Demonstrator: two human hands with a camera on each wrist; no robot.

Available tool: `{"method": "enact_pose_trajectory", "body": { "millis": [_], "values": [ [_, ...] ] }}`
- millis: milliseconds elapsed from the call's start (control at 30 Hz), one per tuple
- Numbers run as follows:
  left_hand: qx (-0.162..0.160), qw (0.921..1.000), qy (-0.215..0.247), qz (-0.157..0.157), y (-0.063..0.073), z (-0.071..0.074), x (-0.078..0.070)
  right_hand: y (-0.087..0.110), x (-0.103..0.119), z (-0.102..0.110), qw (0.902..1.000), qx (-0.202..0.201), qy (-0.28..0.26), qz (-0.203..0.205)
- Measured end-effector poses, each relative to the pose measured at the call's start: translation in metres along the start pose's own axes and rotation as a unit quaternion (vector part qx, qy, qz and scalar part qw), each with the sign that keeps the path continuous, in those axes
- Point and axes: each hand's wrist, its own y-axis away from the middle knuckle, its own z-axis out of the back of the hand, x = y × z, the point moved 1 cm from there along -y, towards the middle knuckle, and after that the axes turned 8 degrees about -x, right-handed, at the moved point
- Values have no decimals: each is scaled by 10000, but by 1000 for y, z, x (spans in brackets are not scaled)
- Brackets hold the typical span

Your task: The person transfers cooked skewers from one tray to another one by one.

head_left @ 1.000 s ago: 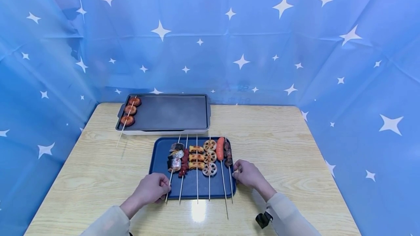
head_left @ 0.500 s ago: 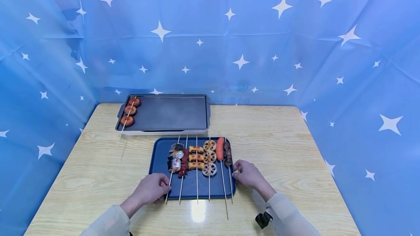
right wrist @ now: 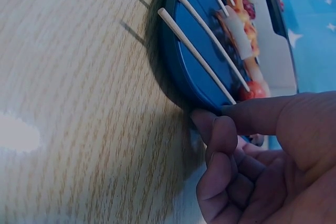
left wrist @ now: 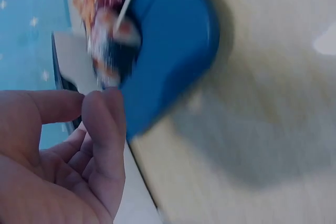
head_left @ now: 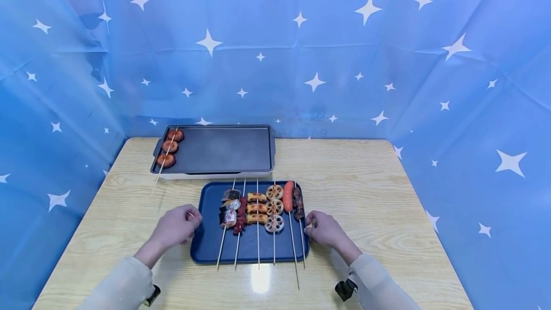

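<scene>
A dark blue tray [head_left: 247, 252] lies on the table with several food skewers side by side on it. My right hand [head_left: 329, 229] pinches the tray's right rim between thumb and fingers. Nearest to that hand are the brown meat skewer [head_left: 298, 203] and the sausage skewer [head_left: 288, 196]. Just left of the tray hovers my left hand [head_left: 175, 226], fingers loosely bent, thumb and fingertip close together, nothing seen between them. In the left wrist view the tray is beyond those fingertips. The silver-and-black chunk skewer [head_left: 228, 216] lies nearest to the left hand.
Behind the tray stands a griddle [head_left: 224, 149] with a dark top and pale base. A skewer of round brown slices [head_left: 170, 146] lies at its left end, stick overhanging the front. A blue starry curtain [head_left: 275, 61] encloses the wooden table [head_left: 344, 171].
My left hand has moved up and left, from the stick of the silver-and-black skewer at the tray's front left corner to beside the tray's left edge. The right hand has stayed put.
</scene>
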Motion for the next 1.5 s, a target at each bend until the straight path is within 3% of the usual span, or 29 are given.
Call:
{"method": "enact_pose_trajectory", "body": {
  "millis": [233, 433, 633, 800, 900, 967, 1133, 1333, 1500],
  "values": [
    [-234, 9990, -136, 361, -20, 33, 27, 1, 0, 0, 10000, 5, -22, 21],
    [-490, 9967, -209, 615, -27, 53, 41, 0, 1, 0, 10000, 7, -24, 39],
    [-241, 9960, -523, 690, -25, 65, 46, 0, 1, 1, 10000, 23, -5, 25],
    [-2, 9929, -832, 850, -24, 78, 60, 0, 0, 1, 10000, 19, -62, 40],
    [153, 9933, -629, 955, -24, 88, 68, 0, 0, 1, 10000, 35, -57, 15],
    [93, 9950, -341, 937, -26, 93, 71, 1, 0, 1, 10000, 30, -37, 12],
    [-196, 9978, -53, 632, -34, 99, 67, 2, 1, 1, 10000, -21, -33, 25],
    [-248, 9989, -254, 290, -43, 97, 56, 2, 1, 0, 9999, -18, -86, 75],
    [-660, 9966, -446, 195, -52, 92, 48, 2, 0, 0, 10000, -25, -34, 61]
  ]
}}
